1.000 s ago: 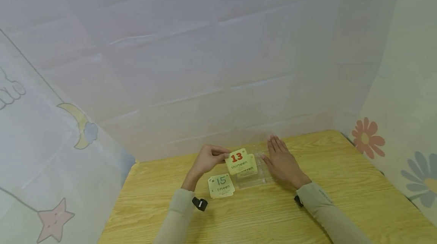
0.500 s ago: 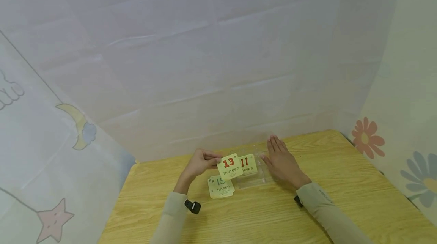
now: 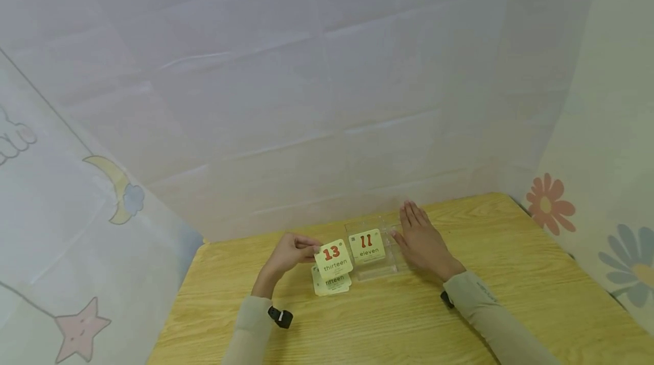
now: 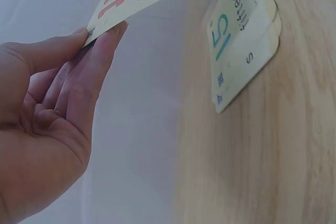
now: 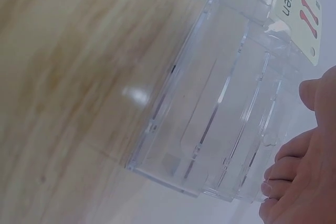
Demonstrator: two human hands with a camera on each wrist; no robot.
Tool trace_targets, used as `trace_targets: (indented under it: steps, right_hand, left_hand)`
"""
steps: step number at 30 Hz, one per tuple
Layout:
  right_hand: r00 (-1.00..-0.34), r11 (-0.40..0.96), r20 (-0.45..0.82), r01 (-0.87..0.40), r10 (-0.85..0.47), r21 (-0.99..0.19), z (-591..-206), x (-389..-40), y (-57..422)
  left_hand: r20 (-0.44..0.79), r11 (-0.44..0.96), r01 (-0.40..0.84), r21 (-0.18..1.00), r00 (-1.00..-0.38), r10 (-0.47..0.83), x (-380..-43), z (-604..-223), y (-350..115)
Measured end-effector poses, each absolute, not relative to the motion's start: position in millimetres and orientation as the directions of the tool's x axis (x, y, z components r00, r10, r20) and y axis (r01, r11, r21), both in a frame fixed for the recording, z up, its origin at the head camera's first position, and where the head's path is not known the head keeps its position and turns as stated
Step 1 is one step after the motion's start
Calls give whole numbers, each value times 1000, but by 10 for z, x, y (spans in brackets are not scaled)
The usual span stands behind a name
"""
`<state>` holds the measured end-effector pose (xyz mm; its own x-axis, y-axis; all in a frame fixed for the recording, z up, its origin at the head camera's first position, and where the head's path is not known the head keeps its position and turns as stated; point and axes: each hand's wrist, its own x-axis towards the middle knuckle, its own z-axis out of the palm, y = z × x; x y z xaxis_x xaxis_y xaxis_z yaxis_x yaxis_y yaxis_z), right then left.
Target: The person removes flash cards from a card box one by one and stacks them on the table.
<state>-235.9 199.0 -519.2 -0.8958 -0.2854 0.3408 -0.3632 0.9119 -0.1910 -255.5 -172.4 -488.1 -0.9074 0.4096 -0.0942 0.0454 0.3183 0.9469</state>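
My left hand (image 3: 287, 254) pinches a yellow number card marked 13 thirteen (image 3: 334, 261) by its left edge, between thumb and fingers. In the head view that card hangs over a small pile topped by the 15 fifteen card (image 3: 332, 286); the left wrist view shows air between it and the fifteen card (image 4: 244, 38). Right of them, a clear plastic tiered stand (image 3: 380, 273) bears the 11 eleven card (image 3: 367, 247). My right hand (image 3: 424, 244) lies with straight fingers along the stand's right side; whether it touches the stand, I cannot tell.
A wooden table (image 3: 378, 325) carries everything, its far edge close to a pale sheet wall (image 3: 306, 98). Printed side sheets stand at left and right, one with a moon (image 3: 120, 189), the other with a red flower (image 3: 549, 205).
My left hand has carried the thirteen card left and nearer to me, from in front of the eleven card to above the fifteen pile. The eleven card is now uncovered. My right hand stays put.
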Motion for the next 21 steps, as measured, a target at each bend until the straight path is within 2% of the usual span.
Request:
trace_targets:
  steps: [8, 21]
  right_hand:
    - [-893, 909, 346, -368, -288, -194, -5192, -2363, 1993]
    - [-901, 919, 325, -354, -286, -175, -5202, -2370, 1995]
  left_hand:
    - [-102, 323, 39, 945, -907, 408, -2538, -4983, -1794]
    - [-162, 301, -41, 953, -907, 389, -2543, -5150, -1909]
